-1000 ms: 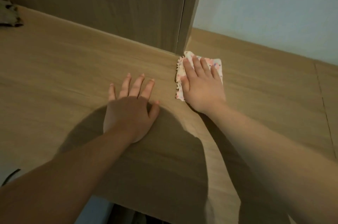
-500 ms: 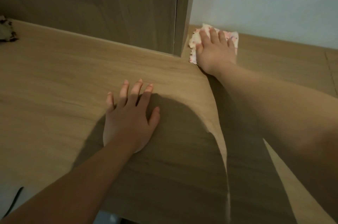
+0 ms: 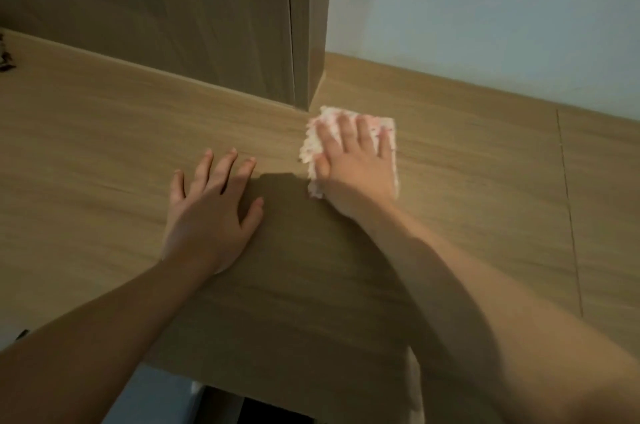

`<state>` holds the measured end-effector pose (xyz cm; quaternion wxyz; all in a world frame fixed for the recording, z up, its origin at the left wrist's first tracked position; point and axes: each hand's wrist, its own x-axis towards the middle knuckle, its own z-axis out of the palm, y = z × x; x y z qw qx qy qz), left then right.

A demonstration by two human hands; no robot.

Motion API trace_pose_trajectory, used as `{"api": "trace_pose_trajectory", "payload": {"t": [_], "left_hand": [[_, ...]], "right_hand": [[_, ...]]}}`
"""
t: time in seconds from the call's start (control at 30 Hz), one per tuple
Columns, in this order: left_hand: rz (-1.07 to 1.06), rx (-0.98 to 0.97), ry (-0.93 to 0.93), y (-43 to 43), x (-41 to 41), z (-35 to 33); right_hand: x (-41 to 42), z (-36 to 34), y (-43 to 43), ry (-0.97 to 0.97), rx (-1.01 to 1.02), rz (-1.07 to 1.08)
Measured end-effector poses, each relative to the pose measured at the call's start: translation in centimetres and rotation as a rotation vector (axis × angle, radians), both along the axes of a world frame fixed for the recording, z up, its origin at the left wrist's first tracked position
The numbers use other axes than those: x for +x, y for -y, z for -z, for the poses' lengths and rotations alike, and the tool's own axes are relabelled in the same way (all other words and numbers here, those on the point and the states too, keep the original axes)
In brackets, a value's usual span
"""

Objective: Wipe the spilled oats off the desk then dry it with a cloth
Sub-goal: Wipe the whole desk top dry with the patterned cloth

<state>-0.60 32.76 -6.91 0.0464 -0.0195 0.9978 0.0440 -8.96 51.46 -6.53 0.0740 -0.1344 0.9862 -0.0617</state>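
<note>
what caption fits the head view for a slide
Right hand presses a cloth flat on the desk; left hand rests flat beside it.

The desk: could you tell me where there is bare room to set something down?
Bare desk: left of the left hand, below the wood panel, and right of the cloth, along the wall. Crowded: the middle, where the right hand presses the cloth.

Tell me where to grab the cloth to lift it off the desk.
Probably pinch the cloth at its left edge, coming from the left: it lies flat under the right hand, and that edge juts out widest over bare desk.
</note>
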Motion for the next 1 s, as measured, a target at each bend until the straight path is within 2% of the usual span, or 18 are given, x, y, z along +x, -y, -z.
{"api": "trace_pose_trajectory", "payload": {"t": [0.07,0.1,0.23,0.3,0.37,0.5,0.57,0.63,0.7,0.77,0.83,0.9,0.93,1.0], "left_hand": [[-0.004,-0.004,0.008,0.0,0.1,0.0],[-0.005,-0.007,0.015,0.0,0.1,0.0],[0.012,-0.035,0.052,-0.1,0.2,-0.2],[0.026,-0.049,0.08,-0.3,0.2,-0.3],[0.028,-0.055,0.097,-0.4,0.2,-0.6],[0.019,-0.067,0.124,-0.4,0.1,-0.6],[0.02,-0.052,0.143,-0.6,0.2,-0.7],[-0.003,-0.016,0.136,-0.6,0.3,-0.9],[0.028,-0.044,0.151,-0.2,0.0,-0.7],[0.018,-0.043,0.201,-0.1,-0.2,-0.4],[0.009,-0.032,0.218,-0.5,-0.4,-0.9],[0.013,-0.014,0.235,-1.3,-0.1,-1.3],[0.004,-0.011,0.239,-1.6,0.1,-1.5],[-0.017,0.0,0.23,-2.0,0.2,-1.7]], "right_hand": [[1.5,0.0,-0.9,-0.001,0.007,-0.122],[1.7,0.2,-2.4,-0.004,0.024,-0.103],[1.3,0.1,-8.5,0.055,0.039,0.419],[1.6,-0.3,-8.1,0.087,0.04,0.55],[3.3,-0.5,-5.1,0.09,0.026,0.508],[9.5,-1.1,2.9,0.089,-0.068,0.068],[10.8,-1.1,3.6,0.128,-0.046,-0.054],[10.1,-0.4,1.1,0.062,0.003,0.035],[9.2,-0.1,-2.9,-0.014,0.043,0.268],[8.8,-0.2,-6.5,0.03,0.056,0.485],[9.0,-0.6,-7.6,0.073,0.05,0.606],[9.8,-0.3,-5.7,0.021,0.066,0.591],[10.6,-0.1,-4.0,-0.042,0.057,0.513],[12.4,0.2,0.0,-0.034,-0.014,0.289]]}}
